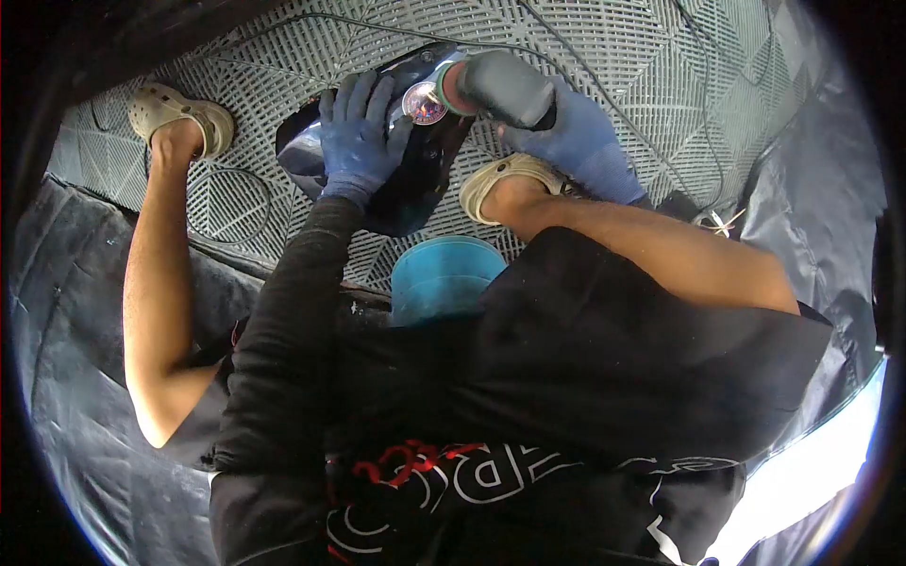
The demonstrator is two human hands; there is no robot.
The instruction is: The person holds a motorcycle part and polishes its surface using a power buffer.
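A glossy dark curved panel [415, 184] lies on the floor between my feet, with a round multicoloured emblem [425, 104] near its upper edge. My left hand [361, 137], in a blue glove, rests flat on the panel with its fingers spread. My right hand [580, 132], also gloved, is wrapped round a handheld power polisher [510, 87] with a dark body. The polisher's round red and green pad [456, 88] is tilted on edge beside the emblem. Whether the pad touches the panel I cannot tell. Some right-hand fingers are hidden behind the tool.
Grey slatted mats [628, 57] cover the floor. A dark cable [585, 66] runs across them above the panel. Close to my body stands a blue bucket [444, 274]. My feet in beige clogs [510, 184] flank the panel. Black sheeting [812, 179] lies at the right.
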